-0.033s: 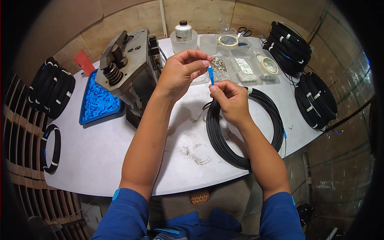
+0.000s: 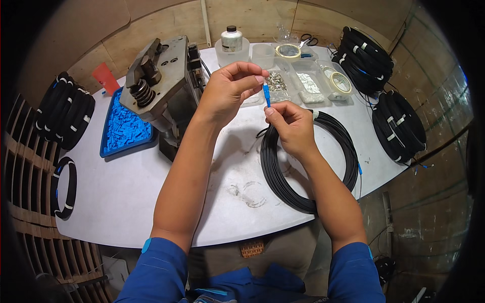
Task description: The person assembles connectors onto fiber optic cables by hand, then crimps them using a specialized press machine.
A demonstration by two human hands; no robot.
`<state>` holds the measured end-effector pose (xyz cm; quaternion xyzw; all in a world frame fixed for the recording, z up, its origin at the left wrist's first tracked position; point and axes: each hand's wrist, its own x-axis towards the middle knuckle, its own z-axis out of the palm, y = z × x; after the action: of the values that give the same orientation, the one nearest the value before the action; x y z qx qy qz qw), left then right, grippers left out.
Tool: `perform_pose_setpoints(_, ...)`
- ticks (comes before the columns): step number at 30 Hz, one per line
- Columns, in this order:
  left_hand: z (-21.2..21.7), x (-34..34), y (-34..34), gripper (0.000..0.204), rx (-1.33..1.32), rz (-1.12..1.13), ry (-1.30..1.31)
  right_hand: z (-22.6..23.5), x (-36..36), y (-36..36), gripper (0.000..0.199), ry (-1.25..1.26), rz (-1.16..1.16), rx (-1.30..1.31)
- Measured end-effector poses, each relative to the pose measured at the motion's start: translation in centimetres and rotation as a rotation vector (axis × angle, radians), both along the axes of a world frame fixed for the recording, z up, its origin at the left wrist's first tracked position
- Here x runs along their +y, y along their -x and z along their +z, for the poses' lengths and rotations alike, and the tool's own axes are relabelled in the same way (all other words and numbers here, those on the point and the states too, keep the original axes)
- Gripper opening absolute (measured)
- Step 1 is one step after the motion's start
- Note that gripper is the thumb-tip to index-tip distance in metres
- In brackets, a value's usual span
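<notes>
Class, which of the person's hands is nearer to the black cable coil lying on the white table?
The right hand: in the picture it overlaps the far part of the black cable coil. The left hand is farther off, up and left of the coil.

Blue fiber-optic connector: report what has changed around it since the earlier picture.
Nothing has visibly moved, been gripped or let go. The right hand still pinches the blue fiber-optic connector at its lower end, the left hand stays by its upper end, and the black cable coil lies unmoved.
</notes>
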<state>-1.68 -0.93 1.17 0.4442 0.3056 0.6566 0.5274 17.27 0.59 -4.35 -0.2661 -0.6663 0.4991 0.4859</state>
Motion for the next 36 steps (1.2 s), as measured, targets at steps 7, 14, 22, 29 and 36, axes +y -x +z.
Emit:
perform_pose_setpoints(7,-0.2,0.0,0.3,0.015,0.065,0.002,-0.083,0.0,0.0,0.1,0.017,0.009,0.0,-0.005)
perform_pose_setpoints(14,-0.3,0.1,-0.2,0.012,0.222,0.072,-0.179,0.1,0.0,0.1,0.018,0.023,-0.02,0.0)
perform_pose_setpoints(22,-0.4,0.1,-0.5,0.013,0.251,0.09,-0.197,-0.1,0.1,0.1,0.018,0.014,-0.01,0.001)
perform_pose_setpoints(29,0.0,-0.3,-0.5,0.043,0.379,0.06,-0.145,-0.2,0.6,0.1,0.018,0.018,-0.047,0.044)
perform_pose_setpoints(36,-0.6,0.1,-0.7,0.041,0.404,0.045,-0.159,-0.3,0.6,0.0,0.018,0.004,-0.038,0.053)
